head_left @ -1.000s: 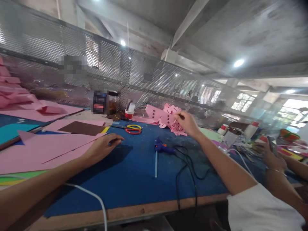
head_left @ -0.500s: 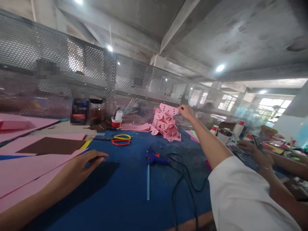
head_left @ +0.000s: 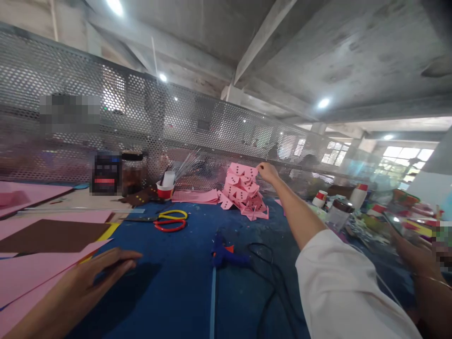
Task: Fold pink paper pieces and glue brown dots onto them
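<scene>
- Right hand [head_left: 269, 173] apparently pinches the pink, dark-dotted paper piece [head_left: 243, 169] topping a matching paper heap [head_left: 243, 195]: likely stacking.
- Left hand [head_left: 84, 282] hovers, empty.
- Next calls for gentle release.

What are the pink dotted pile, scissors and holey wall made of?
The pink pile looks like matte paper or thin card: flat pieces, sharp edges. The scissors have smooth handles, probably plastic by their bright colours, and dark blades, likely metal. The holey wall seems dull grey metal sheet, with rows of small holes.
</scene>
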Demonstrator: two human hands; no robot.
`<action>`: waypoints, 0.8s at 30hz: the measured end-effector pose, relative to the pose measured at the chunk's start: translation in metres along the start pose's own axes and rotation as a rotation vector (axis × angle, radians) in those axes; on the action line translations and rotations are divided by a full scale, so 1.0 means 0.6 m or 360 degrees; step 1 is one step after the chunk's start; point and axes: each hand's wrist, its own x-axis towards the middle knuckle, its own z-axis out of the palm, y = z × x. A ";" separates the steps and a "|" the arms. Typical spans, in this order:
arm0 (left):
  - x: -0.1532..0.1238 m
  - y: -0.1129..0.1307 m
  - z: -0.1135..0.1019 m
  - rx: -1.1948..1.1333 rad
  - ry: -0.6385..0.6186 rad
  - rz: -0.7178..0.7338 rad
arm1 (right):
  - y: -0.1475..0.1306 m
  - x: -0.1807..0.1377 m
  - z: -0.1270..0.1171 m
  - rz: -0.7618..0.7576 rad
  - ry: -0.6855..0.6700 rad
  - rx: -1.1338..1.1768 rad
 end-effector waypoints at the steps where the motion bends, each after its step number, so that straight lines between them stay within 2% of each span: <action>1: -0.001 -0.004 0.002 0.0005 -0.0009 -0.0008 | -0.001 0.002 0.004 0.0001 -0.0002 -0.0017; 7: -0.003 -0.014 0.004 0.0052 -0.0025 -0.0032 | -0.012 0.005 0.017 0.0006 -0.0017 -0.0104; 12: 0.004 -0.019 -0.003 0.0053 -0.0124 -0.0030 | -0.015 -0.004 0.019 0.0007 -0.0084 -0.0136; 18: 0.005 -0.005 -0.013 0.0057 -0.0174 -0.0026 | -0.010 -0.013 0.024 0.0017 -0.0171 -0.0144; 24: 0.003 0.010 -0.013 0.0063 -0.0118 -0.0001 | -0.012 -0.014 0.025 0.0033 -0.0177 -0.0133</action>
